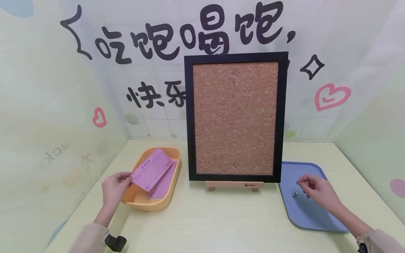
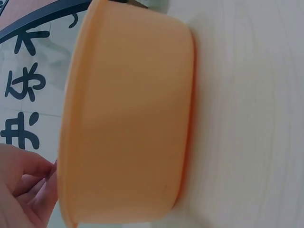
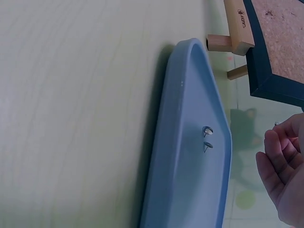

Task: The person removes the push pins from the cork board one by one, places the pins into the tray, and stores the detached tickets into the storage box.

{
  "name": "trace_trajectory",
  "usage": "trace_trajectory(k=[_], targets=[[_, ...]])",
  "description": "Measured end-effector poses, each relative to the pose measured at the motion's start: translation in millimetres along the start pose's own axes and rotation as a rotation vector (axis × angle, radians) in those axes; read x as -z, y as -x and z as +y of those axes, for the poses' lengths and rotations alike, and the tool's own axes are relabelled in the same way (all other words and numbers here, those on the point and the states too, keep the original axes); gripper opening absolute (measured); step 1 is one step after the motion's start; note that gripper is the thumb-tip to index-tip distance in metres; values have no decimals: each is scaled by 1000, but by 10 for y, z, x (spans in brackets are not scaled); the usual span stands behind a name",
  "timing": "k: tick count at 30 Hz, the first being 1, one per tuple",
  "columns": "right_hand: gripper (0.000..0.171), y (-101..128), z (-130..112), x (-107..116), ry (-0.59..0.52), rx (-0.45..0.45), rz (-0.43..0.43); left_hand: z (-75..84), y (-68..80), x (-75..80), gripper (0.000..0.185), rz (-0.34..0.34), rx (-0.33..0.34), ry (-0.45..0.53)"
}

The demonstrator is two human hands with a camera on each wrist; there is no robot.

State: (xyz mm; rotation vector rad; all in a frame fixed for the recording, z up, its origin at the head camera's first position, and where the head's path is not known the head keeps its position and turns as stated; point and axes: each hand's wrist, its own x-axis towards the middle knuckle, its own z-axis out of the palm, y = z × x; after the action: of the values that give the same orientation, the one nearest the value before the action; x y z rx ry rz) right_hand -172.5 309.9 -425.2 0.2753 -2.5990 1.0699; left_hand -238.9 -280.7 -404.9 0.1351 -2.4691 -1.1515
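Between thumb and fingers, my left hand (image 1: 115, 187) pinches the near left corner of a pink printed slip (image 1: 152, 169), tilted over the yellow basket (image 1: 161, 205). Another pink slip (image 1: 162, 185) lies beneath it in the basket. Above the blue tray (image 1: 311, 218), my right hand (image 1: 319, 191) pinches a small thumbtack (image 3: 276, 124), mostly hidden by the fingertips. Two silver thumbtacks (image 3: 207, 138) lie on the tray's floor, left of that hand in the head view. In the left wrist view the basket's wall hides the slips.
A black-framed cork board (image 1: 234, 119) stands on a small wooden easel (image 1: 234, 184) at the middle back of the pale table (image 1: 221, 221). Behind it hangs a white backdrop (image 1: 152, 73) with black lettering and pink hearts.
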Motion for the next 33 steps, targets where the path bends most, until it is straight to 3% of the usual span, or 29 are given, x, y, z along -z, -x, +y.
trace_trajectory(k=[5,9,14,24,33], targets=[[5,9,12,-13,15,-3,1,24,54,-116,16,-28,3,24],[4,17,38,-43,-6,12,3,33,84,-180,18,-98,8,74],[4,21,53,-69,-13,37,5,27,86,-201,23,-205,1,112],[4,34,81,-55,5,18,-5,16,33,-173,28,-453,-43,20],[4,67,176,-79,9,41,-54,-29,-2,-184,29,-472,-82,-67]])
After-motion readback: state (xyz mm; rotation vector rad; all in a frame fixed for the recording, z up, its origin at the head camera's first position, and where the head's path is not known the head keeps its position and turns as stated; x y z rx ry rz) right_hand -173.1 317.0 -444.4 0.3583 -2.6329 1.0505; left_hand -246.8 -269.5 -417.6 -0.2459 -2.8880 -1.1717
